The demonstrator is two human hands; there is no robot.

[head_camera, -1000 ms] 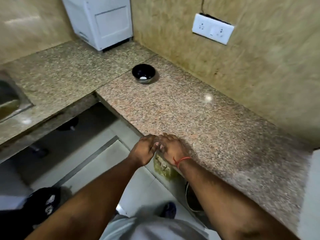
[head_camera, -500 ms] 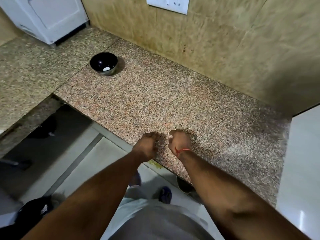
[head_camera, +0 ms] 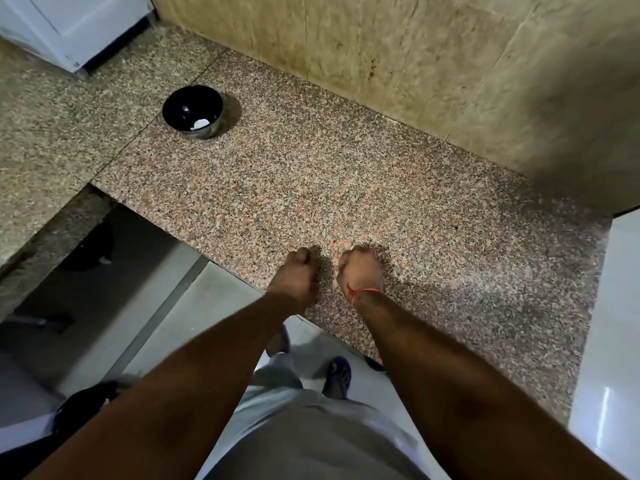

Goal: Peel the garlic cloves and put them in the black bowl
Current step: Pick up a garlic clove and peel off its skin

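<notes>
Down at the near edge of the speckled granite counter (head_camera: 398, 188), in the head camera's wide view, both hands sit close together but apart, a narrow strip of stone showing between them. The left hand (head_camera: 298, 277) is seen from its back, fingers curled under toward the counter; whatever may lie inside that curl is hidden, so I cannot tell whether it holds anything. The right hand (head_camera: 362, 270) is balled the same way, knuckles forward, with a thin red thread (head_camera: 362, 292) tied round the wrist; its grasp is likewise concealed and I cannot tell what, if anything, it closes on. No garlic clove is plainly visible at either hand. The black bowl (head_camera: 180, 105) stands well away from the hands, far back and to the left on the counter, near the seam where this slab meets the adjoining slab (head_camera: 52, 133). Inside it, against the nearer wall, lies a small white piece (head_camera: 201, 124) that looks like a peeled garlic clove, though it is too small to be sure. Behind the counter rises a mottled beige wall (head_camera: 415, 64), and a white appliance (head_camera: 79, 26) sits in the far left corner. At the right edge a glossy white surface (head_camera: 616, 341) butts against the counter's end. Below the counter edge the pale floor (head_camera: 194, 323) shows, with a dark blue shoe (head_camera: 339, 374) near the person's grey clothing (head_camera: 311, 438).
</notes>
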